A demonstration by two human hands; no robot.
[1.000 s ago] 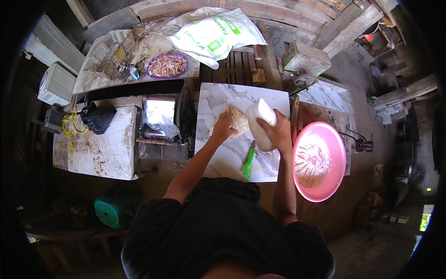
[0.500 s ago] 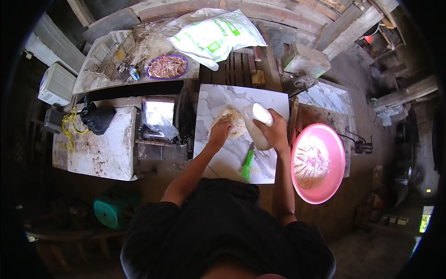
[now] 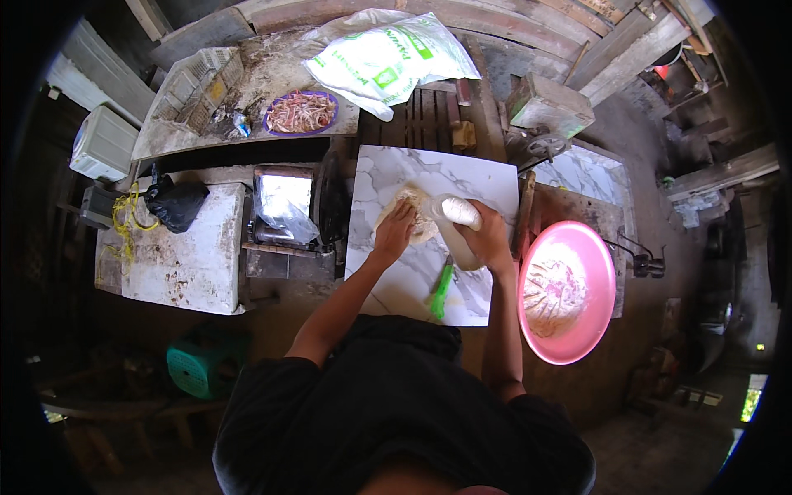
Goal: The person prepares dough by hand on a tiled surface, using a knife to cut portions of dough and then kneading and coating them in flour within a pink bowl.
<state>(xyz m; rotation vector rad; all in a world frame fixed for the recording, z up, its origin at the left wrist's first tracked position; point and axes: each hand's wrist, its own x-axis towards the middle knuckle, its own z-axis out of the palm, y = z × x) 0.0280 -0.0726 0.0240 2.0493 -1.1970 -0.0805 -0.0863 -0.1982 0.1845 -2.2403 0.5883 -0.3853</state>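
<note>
A flat, pale round of dough (image 3: 426,226) lies on the white marble-patterned board (image 3: 384,169). My left hand (image 3: 394,234) rests on the dough with its fingers stretched out, holding nothing. Close on its right, my right hand (image 3: 488,239) is wrapped round a tilted, whitish cylinder (image 3: 456,239) that looks like a plastic bottle; its upper end leans left beside the dough. Whether it touches the dough I cannot tell. Below it on the board lies a green-handled tool (image 3: 441,293), its kind unclear.
At right stands a pink basin (image 3: 608,301) with pale flour-like powder. Left of the board is a dark-framed machine (image 3: 283,202) with clear plastic on it. Farther back are a purple-rimmed plate (image 3: 266,122) of reddish strips and a large white-green sack (image 3: 396,70).
My left hand's fingers have gone from bent to stretched flatter over the dough. The whitish cylinder has tipped slightly in my right hand. The whole view has shifted a little.
</note>
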